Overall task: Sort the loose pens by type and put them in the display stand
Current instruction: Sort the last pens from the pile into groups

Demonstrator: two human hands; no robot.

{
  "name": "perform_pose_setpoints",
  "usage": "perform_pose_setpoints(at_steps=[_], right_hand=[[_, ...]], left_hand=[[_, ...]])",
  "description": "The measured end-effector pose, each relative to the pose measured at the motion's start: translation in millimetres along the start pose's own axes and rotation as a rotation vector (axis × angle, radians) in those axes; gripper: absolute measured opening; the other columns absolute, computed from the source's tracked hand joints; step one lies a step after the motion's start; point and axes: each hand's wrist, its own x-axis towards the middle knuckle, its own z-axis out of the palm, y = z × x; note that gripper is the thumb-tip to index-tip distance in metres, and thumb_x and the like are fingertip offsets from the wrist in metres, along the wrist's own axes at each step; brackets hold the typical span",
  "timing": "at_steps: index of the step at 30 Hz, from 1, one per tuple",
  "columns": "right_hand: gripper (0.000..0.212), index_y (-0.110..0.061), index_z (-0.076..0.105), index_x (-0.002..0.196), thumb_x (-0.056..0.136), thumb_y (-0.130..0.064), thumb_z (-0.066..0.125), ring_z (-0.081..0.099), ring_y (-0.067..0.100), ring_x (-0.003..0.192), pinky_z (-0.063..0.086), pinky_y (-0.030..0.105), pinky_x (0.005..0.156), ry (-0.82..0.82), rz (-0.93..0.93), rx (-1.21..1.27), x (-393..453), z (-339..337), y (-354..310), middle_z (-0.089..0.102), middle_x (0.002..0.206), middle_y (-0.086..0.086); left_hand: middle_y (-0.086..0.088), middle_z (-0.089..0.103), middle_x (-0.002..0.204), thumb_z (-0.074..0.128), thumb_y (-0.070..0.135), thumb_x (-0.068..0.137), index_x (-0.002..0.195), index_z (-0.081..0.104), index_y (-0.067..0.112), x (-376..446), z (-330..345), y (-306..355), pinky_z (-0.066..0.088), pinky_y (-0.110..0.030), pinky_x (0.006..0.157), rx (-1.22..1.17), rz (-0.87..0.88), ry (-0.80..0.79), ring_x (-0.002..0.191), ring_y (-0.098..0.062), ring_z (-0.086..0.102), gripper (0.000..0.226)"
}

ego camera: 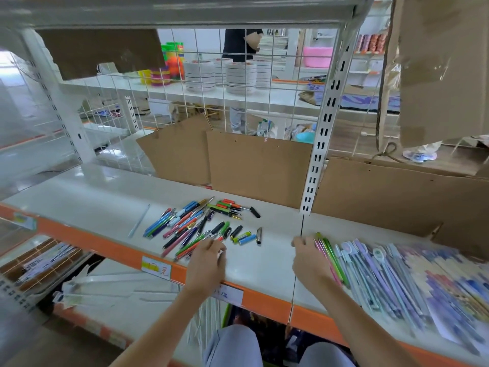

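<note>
A pile of loose pens (201, 223) in many colours lies on the white shelf (105, 205), with several pen caps (244, 238) beside it. My left hand (207, 263) reaches the pile's near edge, its fingertips curled onto the pens there; blur hides whether it grips one. My right hand (308, 260) is to the right and holds a small bundle of pink and green pens (329, 256) against the shelf. Rows of pastel pens with round tops (370, 271) lie just right of that bundle.
Cardboard sheets (256, 168) stand against the wire grid at the back. A slotted white upright (316, 160) ends above the shelf between my hands. One clear pen (139, 221) lies alone on the left. A brown divided tray (39, 258) sits on the lower shelf at left. Patterned packets (449, 282) cover the far right.
</note>
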Motion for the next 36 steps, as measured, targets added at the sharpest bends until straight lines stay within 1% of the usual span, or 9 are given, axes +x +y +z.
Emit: perform_pose_setpoints(at_steps=[3,7,11,18,21,24,29,33,36], right_hand=[[0.029,-0.011,0.044,0.123,0.095,-0.007,0.036,0.053,0.033,0.104,0.045,0.037,0.080,-0.027,-0.086,0.095,4,12,-25,0.044,0.124,0.012],[0.025,-0.012,0.050,0.121,0.099,-0.013,0.038,0.053,0.021,0.105,0.042,0.025,0.082,-0.005,-0.237,0.133,21,26,-48,0.046,0.123,0.005],[0.024,-0.009,0.058,0.111,0.100,-0.011,0.037,0.053,0.021,0.100,0.040,0.027,0.080,0.023,-0.302,0.138,48,31,-68,0.053,0.115,0.006],[0.026,-0.006,0.062,0.113,0.096,-0.009,0.043,0.053,0.025,0.106,0.042,0.028,0.084,-0.068,-0.290,0.061,89,45,-91,0.050,0.117,0.010],[0.024,-0.008,0.064,0.106,0.095,-0.009,0.043,0.054,0.025,0.100,0.044,0.031,0.081,0.004,-0.329,0.092,100,50,-100,0.052,0.111,0.009],[0.024,-0.013,0.064,0.109,0.095,-0.011,0.045,0.051,0.024,0.108,0.044,0.037,0.089,0.035,-0.401,0.069,112,54,-111,0.054,0.111,0.007],[0.026,-0.018,0.060,0.117,0.094,-0.017,0.048,0.054,0.027,0.109,0.044,0.037,0.089,-0.036,-0.474,-0.201,131,54,-122,0.057,0.118,0.006],[0.019,-0.021,0.061,0.106,0.090,-0.012,0.055,0.055,0.028,0.098,0.046,0.036,0.079,-0.124,-0.505,-0.223,140,52,-128,0.052,0.109,0.007],[0.012,-0.018,0.062,0.102,0.090,-0.018,0.060,0.051,0.027,0.104,0.044,0.036,0.084,-0.195,-0.535,-0.206,140,40,-130,0.047,0.108,0.007]], left_hand=[[-0.005,0.049,0.112,0.042,0.022,0.098,0.110,0.055,0.012,13,-16,-23,0.040,-0.033,0.094,0.148,-0.152,0.072,0.108,-0.020,0.045,0.021],[-0.006,0.042,0.133,0.038,0.034,0.099,0.125,0.047,0.016,25,-22,-36,0.033,-0.038,0.106,0.265,-0.310,-0.053,0.128,-0.025,0.031,0.033],[-0.001,0.045,0.127,0.036,0.031,0.100,0.121,0.049,0.018,22,-16,-33,0.030,-0.034,0.102,0.262,-0.313,-0.028,0.122,-0.021,0.033,0.028],[-0.001,0.043,0.124,0.038,0.030,0.100,0.118,0.048,0.018,24,-13,-34,0.029,-0.032,0.100,0.224,-0.338,0.004,0.118,-0.020,0.034,0.025],[0.001,0.043,0.122,0.039,0.028,0.099,0.116,0.046,0.020,24,-10,-35,0.028,-0.031,0.099,0.221,-0.345,0.027,0.117,-0.020,0.035,0.020],[0.006,0.046,0.114,0.037,0.029,0.099,0.108,0.043,0.024,23,-8,-37,0.028,-0.029,0.094,0.214,-0.320,0.044,0.108,-0.016,0.037,0.013],[0.009,0.045,0.106,0.035,0.032,0.100,0.104,0.042,0.025,23,-8,-37,0.029,-0.027,0.090,0.211,-0.284,0.082,0.100,-0.013,0.037,0.011],[0.008,0.047,0.107,0.038,0.031,0.099,0.107,0.044,0.023,23,-7,-38,0.030,-0.027,0.092,0.212,-0.277,0.106,0.102,-0.014,0.039,0.013],[0.006,0.047,0.113,0.039,0.032,0.099,0.114,0.046,0.022,22,-11,-36,0.030,-0.028,0.096,0.217,-0.271,0.084,0.109,-0.015,0.040,0.020]])
